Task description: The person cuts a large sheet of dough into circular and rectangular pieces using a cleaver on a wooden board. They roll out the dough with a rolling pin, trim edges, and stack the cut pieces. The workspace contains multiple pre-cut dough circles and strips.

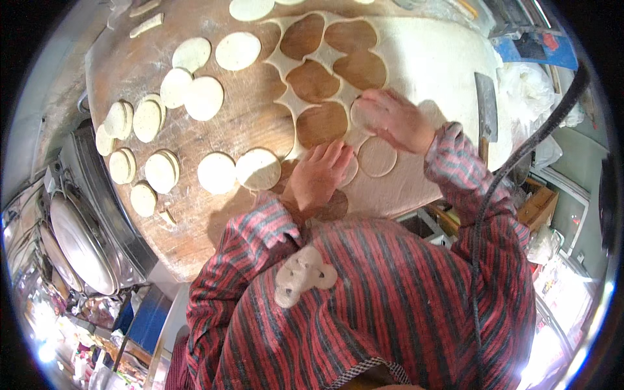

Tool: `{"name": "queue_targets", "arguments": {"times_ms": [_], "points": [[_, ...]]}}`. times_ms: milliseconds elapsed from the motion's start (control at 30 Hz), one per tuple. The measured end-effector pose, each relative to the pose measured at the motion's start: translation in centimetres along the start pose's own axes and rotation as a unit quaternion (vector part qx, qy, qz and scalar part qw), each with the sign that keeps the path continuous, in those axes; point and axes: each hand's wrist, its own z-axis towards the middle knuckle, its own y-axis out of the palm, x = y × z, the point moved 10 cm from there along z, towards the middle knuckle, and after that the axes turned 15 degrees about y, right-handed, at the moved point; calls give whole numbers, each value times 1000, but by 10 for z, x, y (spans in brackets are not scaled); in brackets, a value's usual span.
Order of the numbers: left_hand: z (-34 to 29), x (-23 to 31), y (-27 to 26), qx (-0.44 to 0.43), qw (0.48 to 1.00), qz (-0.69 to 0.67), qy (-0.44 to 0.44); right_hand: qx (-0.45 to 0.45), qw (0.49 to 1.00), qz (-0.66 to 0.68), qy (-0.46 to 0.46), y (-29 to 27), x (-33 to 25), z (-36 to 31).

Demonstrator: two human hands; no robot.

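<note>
A large sheet of rolled dough lies on the wooden board, with several round holes cut through its left part. My left hand rests at the sheet's near left edge, fingers stretched out flat, beside a partly covered dough round. Farther right, my right hand reaches over the sheet with extended fingers above a pale round shape. What lies under its fingertips is hidden. Between my hands and my body, a cut dough circle still sits in the sheet. Loose dough rounds are spread to the left, some stacked in pairs.
The floury wooden board carries all the dough. A flat metal blade lies on the sheet's right side. Large round metal lids stand at the left, below the board's edge. Clear plastic bags crowd the right side, near a dark cable.
</note>
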Motion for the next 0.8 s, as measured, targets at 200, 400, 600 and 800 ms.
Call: {"name": "queue_targets", "arguments": {"times_ms": [200,400,600,800], "points": [[-1,-6,-7,-10,993,-91,-77,-8,998,12,54,-10,-1,9],[-50,-35,-50,213,927,-165,-262,-6,995,89,39,-16,4,21],[-89,-59,-111,272,947,57,-162,-50,996,51,54,-21,-2,26],[-114,-31,-70,135,977,92,-138,42,996,36,-73,-78,-39,27]]}}
